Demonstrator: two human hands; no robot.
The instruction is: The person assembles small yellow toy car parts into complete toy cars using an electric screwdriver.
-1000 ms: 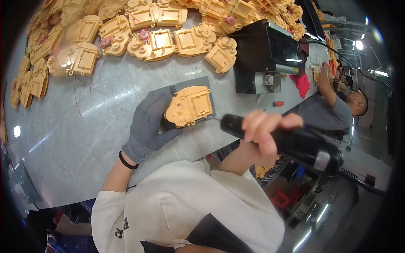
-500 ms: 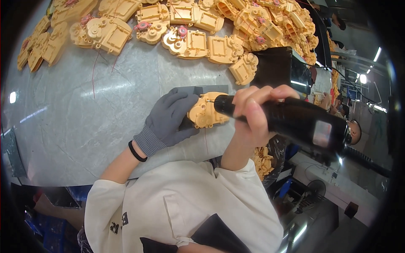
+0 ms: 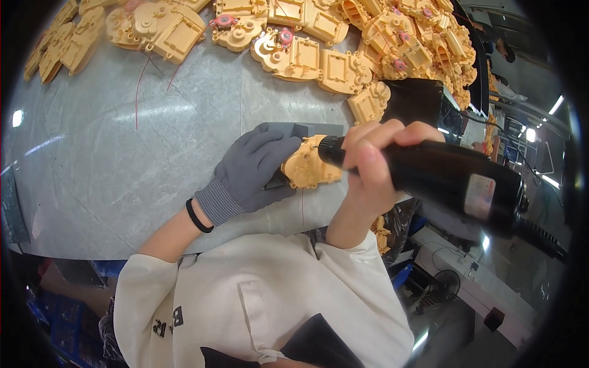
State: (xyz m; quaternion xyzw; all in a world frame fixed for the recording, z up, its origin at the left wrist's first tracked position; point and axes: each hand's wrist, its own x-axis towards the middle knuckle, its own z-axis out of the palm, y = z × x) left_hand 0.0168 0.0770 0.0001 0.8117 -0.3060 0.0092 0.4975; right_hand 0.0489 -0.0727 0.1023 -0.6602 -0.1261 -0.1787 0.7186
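Screwdriver in right hand, on housing

Bright overhead lighting glaring in streaks across the grey table at the left of the frame, ceiling lamps flaring at the right edge, fisheye bending edges, black corners vignetting, near power tool blurring slightly
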